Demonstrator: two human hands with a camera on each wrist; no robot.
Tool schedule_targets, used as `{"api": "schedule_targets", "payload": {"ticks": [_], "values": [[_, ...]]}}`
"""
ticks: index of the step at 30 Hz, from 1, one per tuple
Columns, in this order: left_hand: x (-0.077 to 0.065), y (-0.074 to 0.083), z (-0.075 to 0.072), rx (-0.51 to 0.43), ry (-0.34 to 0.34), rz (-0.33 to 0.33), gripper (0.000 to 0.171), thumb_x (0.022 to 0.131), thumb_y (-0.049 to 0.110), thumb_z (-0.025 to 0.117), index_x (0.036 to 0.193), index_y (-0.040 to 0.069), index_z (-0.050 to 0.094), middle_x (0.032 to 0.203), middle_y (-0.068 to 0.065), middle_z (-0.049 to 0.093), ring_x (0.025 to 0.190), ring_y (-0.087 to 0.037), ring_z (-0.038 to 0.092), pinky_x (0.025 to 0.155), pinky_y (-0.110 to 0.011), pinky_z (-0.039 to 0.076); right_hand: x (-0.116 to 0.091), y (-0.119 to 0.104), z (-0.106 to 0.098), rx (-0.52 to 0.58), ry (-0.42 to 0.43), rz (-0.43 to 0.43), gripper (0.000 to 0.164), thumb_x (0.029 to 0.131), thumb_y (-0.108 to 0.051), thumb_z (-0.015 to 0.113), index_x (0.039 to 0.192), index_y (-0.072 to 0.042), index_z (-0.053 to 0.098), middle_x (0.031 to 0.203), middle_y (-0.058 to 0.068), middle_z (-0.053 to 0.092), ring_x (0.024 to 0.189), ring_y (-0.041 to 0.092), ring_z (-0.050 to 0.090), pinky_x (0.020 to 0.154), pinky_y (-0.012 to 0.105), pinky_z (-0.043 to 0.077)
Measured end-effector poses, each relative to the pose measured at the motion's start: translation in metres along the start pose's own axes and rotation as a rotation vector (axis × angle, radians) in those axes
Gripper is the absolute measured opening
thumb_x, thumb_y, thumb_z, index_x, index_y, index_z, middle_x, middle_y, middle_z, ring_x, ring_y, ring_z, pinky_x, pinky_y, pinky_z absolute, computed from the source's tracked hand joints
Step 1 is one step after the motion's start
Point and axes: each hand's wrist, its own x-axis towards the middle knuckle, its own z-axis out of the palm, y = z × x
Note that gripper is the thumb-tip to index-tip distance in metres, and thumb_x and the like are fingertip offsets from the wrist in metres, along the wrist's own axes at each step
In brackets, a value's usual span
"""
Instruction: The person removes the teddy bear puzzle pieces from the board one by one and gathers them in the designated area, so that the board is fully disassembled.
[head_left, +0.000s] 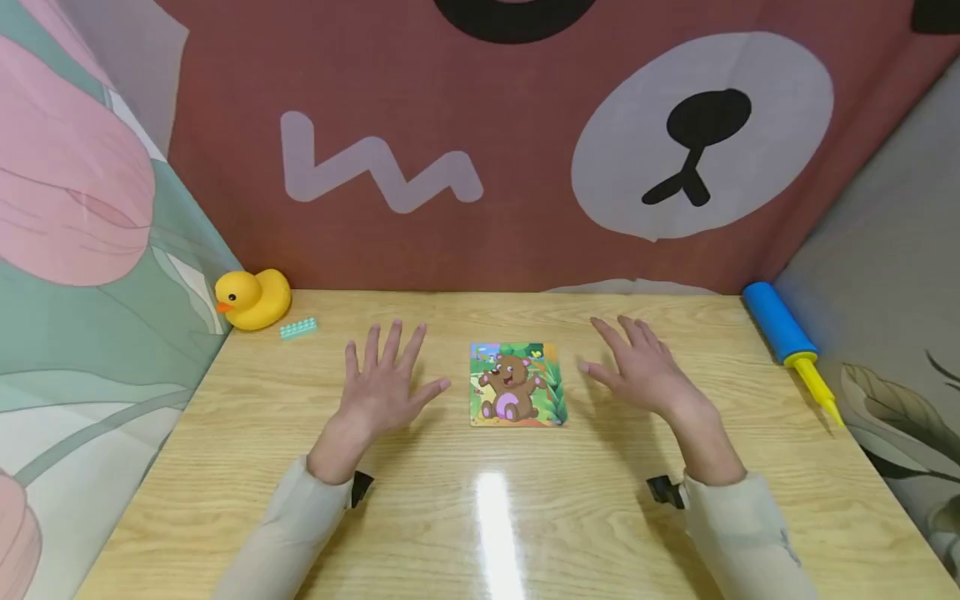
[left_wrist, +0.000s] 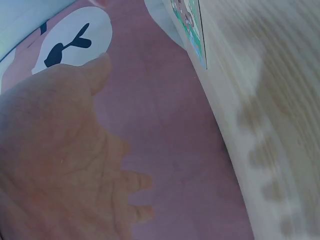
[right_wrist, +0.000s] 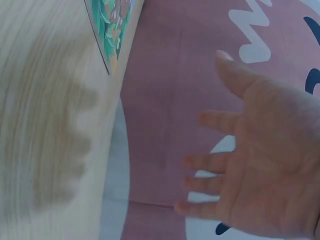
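Note:
A square bear picture card (head_left: 517, 385) lies flat on the wooden table (head_left: 420, 508), between the two hands. To its left, my left hand (head_left: 385, 383) hovers palm down with the fingers spread and straight, holding nothing. My right hand (head_left: 641, 367) is raised on the card's other side, fingers extended and thumb pointing toward the card. Both wrist views show a bare palm, with the hand's shadow on the tabletop and a corner of the card (left_wrist: 192, 27) at the top.
At the back left corner sits a yellow rubber duck (head_left: 258, 298), with a mint-green toy brick (head_left: 298, 328) just in front of it. A blue and yellow hand pump (head_left: 783, 329) lies along the right edge. Printed fabric (head_left: 525, 208) hangs behind the table.

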Motion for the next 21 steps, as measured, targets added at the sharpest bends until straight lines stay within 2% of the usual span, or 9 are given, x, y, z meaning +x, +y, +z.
{"api": "schedule_targets", "payload": {"ticks": [6,11,14,18,21], "values": [[0.008,0.000,0.005,-0.076,0.056,0.010,0.102,0.093,0.079,0.039,0.163,0.025,-0.011,0.173,-0.007,-0.007,0.159,-0.034,-0.012,0.122,-0.070,-0.006,0.012,0.005,0.006,0.142,0.106,-0.087,0.072,0.103,-0.038,0.059,0.160,-0.005,0.029,0.159,0.030,0.035,0.144,0.052,0.035,0.111,0.069,0.035],[0.021,0.010,0.008,-0.163,0.093,0.050,0.104,0.091,0.081,0.041,0.162,0.029,-0.014,0.173,-0.004,-0.004,0.160,-0.032,-0.006,0.123,-0.069,-0.001,0.021,0.014,0.008,0.245,0.169,-0.074,0.066,0.103,-0.035,0.061,0.156,-0.004,0.038,0.151,0.026,0.049,0.133,0.047,0.052,0.104,0.062,0.048],[0.024,0.016,0.011,-0.188,0.080,0.078,0.106,0.091,0.078,0.047,0.163,0.029,-0.012,0.173,-0.004,0.001,0.160,-0.033,0.001,0.123,-0.069,0.001,0.024,0.016,0.013,0.274,0.182,-0.029,0.061,0.102,-0.035,0.062,0.153,-0.005,0.044,0.143,0.026,0.057,0.125,0.045,0.060,0.097,0.058,0.054],[0.027,0.023,0.015,-0.150,0.032,0.091,0.109,0.090,0.075,0.055,0.164,0.024,-0.007,0.173,-0.006,0.006,0.160,-0.033,0.007,0.123,-0.069,0.004,0.030,0.011,0.023,0.304,0.160,0.004,0.057,0.101,-0.034,0.063,0.149,-0.006,0.050,0.136,0.025,0.063,0.119,0.041,0.066,0.093,0.054,0.057],[0.033,0.034,0.016,-0.131,0.002,0.118,0.107,0.090,0.073,0.057,0.165,0.021,0.002,0.173,-0.006,0.007,0.160,-0.033,0.008,0.123,-0.068,0.004,0.036,0.007,0.027,0.316,0.167,0.009,0.052,0.100,-0.030,0.065,0.145,-0.007,0.055,0.130,0.021,0.068,0.114,0.039,0.069,0.091,0.052,0.058]]}}
